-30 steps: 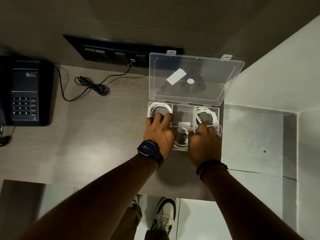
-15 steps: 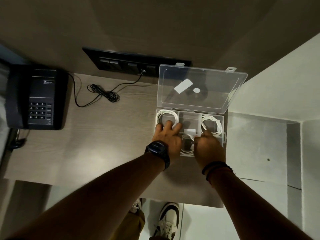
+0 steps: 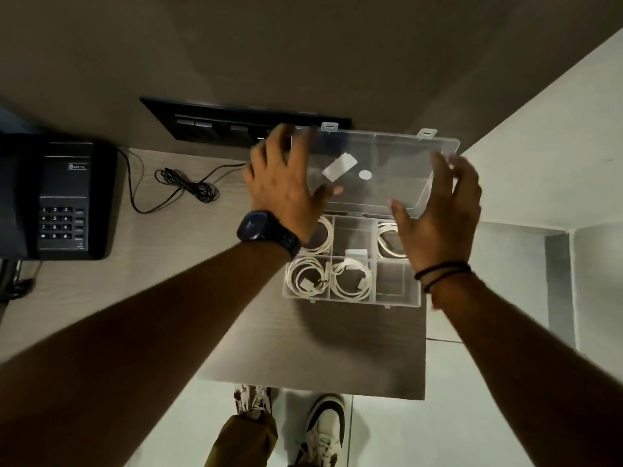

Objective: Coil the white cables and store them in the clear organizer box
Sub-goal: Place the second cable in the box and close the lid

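Observation:
The clear organizer box (image 3: 397,299) sits at the desk's right end with its lid (image 3: 391,156) standing up. Coiled white cables lie in the far left (image 3: 324,246), near left (image 3: 305,279), near middle (image 3: 350,281) and far right (image 3: 386,244) compartments. A small white plug (image 3: 355,254) rests in the middle. My left hand (image 3: 283,183) is at the lid's left edge, fingers spread, thumb in front of the lid. My right hand (image 3: 441,214) hovers at the lid's right edge, fingers spread. Whether either hand presses the lid is unclear.
A black desk phone (image 3: 57,197) stands at the far left, with a tangled black cord (image 3: 188,187) running to a black socket panel (image 3: 219,124) on the wall. The desk's right edge (image 3: 425,348) runs just beside the box. My shoes (image 3: 323,429) show on the floor below.
Both hands have lifted out of the box's compartments and moved up to the two sides of the lid. The coils they covered are now in plain sight.

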{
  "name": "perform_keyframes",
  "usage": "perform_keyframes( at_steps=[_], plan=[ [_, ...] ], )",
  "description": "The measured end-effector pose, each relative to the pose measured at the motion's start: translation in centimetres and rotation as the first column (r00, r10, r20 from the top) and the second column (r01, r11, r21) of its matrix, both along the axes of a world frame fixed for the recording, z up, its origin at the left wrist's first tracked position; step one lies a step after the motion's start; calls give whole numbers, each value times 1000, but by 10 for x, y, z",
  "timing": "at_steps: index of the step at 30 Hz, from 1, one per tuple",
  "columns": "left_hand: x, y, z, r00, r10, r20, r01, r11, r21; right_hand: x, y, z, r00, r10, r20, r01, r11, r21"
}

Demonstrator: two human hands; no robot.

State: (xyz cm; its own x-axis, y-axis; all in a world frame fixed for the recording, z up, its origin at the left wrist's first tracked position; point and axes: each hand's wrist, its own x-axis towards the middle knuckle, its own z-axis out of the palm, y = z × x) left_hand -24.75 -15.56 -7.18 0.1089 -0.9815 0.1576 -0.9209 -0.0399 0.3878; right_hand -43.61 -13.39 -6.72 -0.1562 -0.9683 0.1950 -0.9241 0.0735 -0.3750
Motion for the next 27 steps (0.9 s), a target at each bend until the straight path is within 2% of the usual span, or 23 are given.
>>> perform_keyframes(
  at_steps=[3,6,11,13,17,19,23,25,27],
  plan=[
    [4,-18,12,1000,-7,2,7,997,76,-8,-28,11,997,75,-18,-73,994,76],
    [9,-27,19,998,-48,29,46,998,51,-15,-40,14,985,151,-88,-144,986,82],
    [16,-30,38,979,-202,-37,204,978,55,-24,-36,17,934,115,-339,-143,988,-58],
    [21,-17,43,947,-322,-5,322,947,16,-25,-24,22,940,144,-310,-184,977,-105],
    [33,31,44,882,-471,27,472,881,-34,-28,18,34,943,311,-116,-323,941,-99],
    [38,54,35,827,-559,57,561,827,-38,-30,44,28,906,400,-136,-411,910,-59],
    [41,95,-3,673,-728,126,717,685,127,-38,94,-10,824,523,-218,-526,849,46],
    [39,112,-21,609,-785,115,738,614,280,-40,112,-32,809,547,-215,-536,837,114],
    [38,122,-35,575,-810,112,683,551,479,-43,128,-52,789,584,-190,-546,809,218]
  ],
)
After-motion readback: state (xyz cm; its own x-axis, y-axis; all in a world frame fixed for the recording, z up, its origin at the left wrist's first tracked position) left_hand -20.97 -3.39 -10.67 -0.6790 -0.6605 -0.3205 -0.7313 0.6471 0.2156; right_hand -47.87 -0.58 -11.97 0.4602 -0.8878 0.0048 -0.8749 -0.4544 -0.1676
